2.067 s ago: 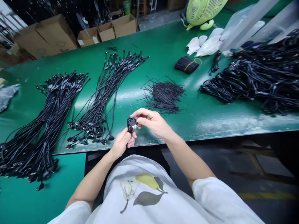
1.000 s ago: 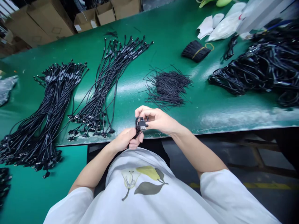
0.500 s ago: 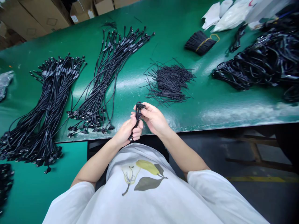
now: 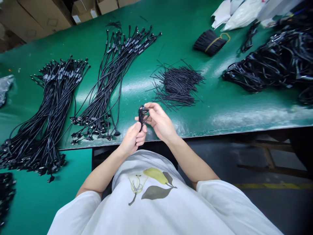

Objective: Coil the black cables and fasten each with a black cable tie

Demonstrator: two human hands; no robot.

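Observation:
My left hand is closed around a folded black cable, which stands up out of the fist in front of my body. A metal-tipped connector shows at the bundle's upper right. The fingers of my right hand curl at that upper end and grip it from the right. Thin strands show between the two hands; whether they are cable or a tie is too small to tell. Beyond my hands lies a loose pile of short black ties on the green table.
Two spreads of straight black cables, a larger pile and a smaller one, lie to the left. A tie bundle with a yellow band, a heap of coiled cables and white bags are on the right. Cardboard boxes stand behind.
The bundle has tilted more upright and shifted slightly left and up. My right hand has moved a little up and left, its fingers now around the top. Its lower end has gone from sight.

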